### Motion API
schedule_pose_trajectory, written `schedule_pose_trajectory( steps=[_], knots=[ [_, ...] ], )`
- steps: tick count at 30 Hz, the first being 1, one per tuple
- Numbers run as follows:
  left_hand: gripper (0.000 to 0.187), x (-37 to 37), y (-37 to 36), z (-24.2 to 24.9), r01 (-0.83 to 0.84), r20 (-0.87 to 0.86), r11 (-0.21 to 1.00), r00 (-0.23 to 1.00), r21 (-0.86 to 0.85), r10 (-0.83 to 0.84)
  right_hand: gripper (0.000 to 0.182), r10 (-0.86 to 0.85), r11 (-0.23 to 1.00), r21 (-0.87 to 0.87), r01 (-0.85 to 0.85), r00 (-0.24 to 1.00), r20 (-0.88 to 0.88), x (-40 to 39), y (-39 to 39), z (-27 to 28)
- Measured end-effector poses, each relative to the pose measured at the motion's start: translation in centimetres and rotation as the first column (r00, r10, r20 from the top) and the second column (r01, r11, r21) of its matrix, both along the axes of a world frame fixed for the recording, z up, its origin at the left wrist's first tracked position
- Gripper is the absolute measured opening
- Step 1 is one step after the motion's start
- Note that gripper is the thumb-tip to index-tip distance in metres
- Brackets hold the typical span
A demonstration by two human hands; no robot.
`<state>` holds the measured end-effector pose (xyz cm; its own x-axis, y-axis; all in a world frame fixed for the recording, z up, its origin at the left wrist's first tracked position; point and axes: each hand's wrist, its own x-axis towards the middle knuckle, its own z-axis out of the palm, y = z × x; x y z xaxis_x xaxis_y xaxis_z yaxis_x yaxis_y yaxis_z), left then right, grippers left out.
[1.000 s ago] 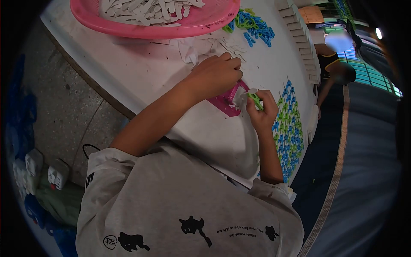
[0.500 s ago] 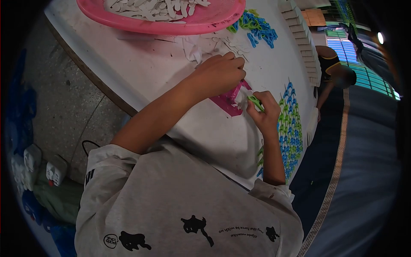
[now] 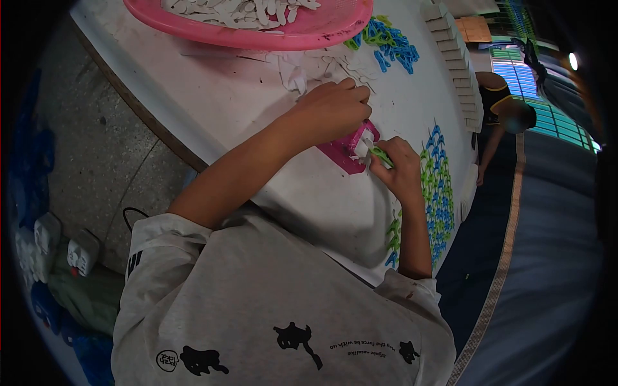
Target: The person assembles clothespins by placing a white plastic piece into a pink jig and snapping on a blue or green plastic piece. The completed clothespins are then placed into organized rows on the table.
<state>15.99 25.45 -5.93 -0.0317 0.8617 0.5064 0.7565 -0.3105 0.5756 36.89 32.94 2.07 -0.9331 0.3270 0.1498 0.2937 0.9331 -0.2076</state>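
Note:
My left hand (image 3: 335,110) is closed at the upper end of a pink tool (image 3: 343,154) on the white table; what its fingers grip is hidden. My right hand (image 3: 400,168) pinches a green clip-like piece (image 3: 382,156) against the right side of the tool. A white part (image 3: 362,145) sits in the tool, touching the green piece. White scraps (image 3: 295,77) lie just beyond my left hand. Interlocked rows of green and blue pieces (image 3: 438,186) lie to the right of my right hand.
A pink basket (image 3: 257,42) of white pieces stands at the table's back. A pile of blue and green pieces (image 3: 393,48) lies right of it. Stacked white strips (image 3: 454,64) line the far edge, where another person (image 3: 496,100) leans beside dark blue fabric (image 3: 547,225).
My right hand has shifted slightly, and the green piece's tip now lies closer against the white part in the tool. My left hand has barely moved.

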Motion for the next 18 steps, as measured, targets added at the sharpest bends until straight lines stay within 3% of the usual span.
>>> schedule_pose_trajectory(
  steps=[18],
  knots=[
    [0.014,0.0,0.0,0.1,-0.004,-0.011,1.000,1.000,-0.010,0.004,0.023,-0.038,0.998,0.051,0.030,0.985,0.169,1.4,0.1,1.1]
  ],
)
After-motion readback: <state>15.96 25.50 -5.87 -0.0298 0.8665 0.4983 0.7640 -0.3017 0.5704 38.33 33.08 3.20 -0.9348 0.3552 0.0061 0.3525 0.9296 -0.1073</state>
